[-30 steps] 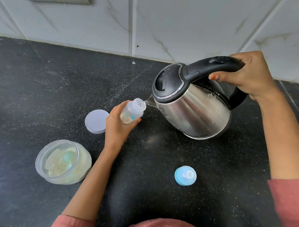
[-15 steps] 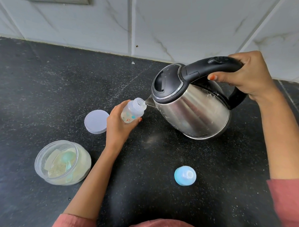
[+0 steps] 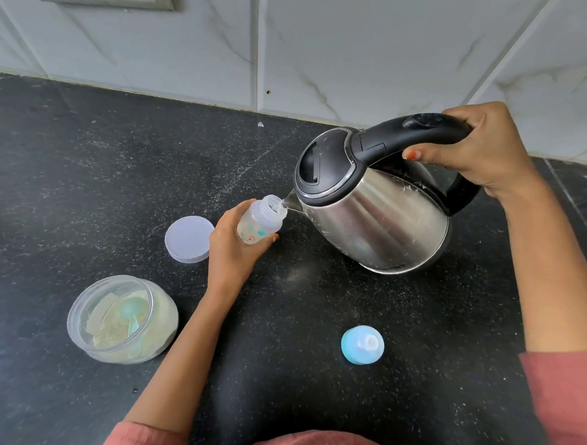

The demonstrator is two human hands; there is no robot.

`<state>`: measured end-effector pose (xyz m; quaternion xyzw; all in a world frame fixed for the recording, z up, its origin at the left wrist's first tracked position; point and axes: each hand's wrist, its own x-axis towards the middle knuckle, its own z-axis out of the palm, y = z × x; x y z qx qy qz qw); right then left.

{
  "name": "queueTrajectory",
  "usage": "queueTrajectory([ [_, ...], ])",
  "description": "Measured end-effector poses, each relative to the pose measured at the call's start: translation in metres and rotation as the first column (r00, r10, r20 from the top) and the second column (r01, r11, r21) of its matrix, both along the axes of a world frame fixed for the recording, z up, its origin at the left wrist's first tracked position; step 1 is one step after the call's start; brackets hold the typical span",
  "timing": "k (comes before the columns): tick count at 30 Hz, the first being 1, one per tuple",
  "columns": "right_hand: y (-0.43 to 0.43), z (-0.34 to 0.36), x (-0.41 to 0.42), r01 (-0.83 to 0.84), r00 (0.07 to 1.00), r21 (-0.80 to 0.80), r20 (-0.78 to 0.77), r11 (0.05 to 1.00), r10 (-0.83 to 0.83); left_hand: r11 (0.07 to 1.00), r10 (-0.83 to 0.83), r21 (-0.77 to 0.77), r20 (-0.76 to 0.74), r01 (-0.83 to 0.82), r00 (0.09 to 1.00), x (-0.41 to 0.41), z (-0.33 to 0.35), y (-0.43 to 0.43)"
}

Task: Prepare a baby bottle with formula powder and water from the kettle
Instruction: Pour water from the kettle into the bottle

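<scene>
My left hand (image 3: pixel 231 250) grips a small clear baby bottle (image 3: pixel 260 220) with coloured prints, tilted with its open mouth toward the kettle. My right hand (image 3: pixel 477 147) is closed around the black handle of a steel kettle (image 3: pixel 375 208), which is tipped left above the counter. The spout touches the bottle's mouth and a thin stream of water runs in. An open jar of pale formula powder (image 3: pixel 123 319) with a teal scoop inside stands at the left. The bottle's blue nipple cap (image 3: pixel 362 344) lies in front.
The jar's white lid (image 3: pixel 188 239) lies flat on the black speckled counter (image 3: pixel 81 164), just left of my left hand. A marble-tiled wall (image 3: pixel 344 41) runs along the back. The counter's front edge is at the bottom left.
The kettle has tipped slightly further toward the bottle. Both hands and the other things stay where they were.
</scene>
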<state>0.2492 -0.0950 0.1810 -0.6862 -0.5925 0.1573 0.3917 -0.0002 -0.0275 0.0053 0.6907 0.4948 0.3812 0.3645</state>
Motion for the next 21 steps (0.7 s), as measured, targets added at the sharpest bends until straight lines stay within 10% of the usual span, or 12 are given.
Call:
queueTrajectory([
  [21, -0.0002, 0.0006, -0.0020, -0.028, 0.999, -0.020, -0.030, 0.999, 0.027, 1.000, -0.004, -0.008, 0.013, 0.005, 1.000, 0.0004, -0.0032, -0.0005],
])
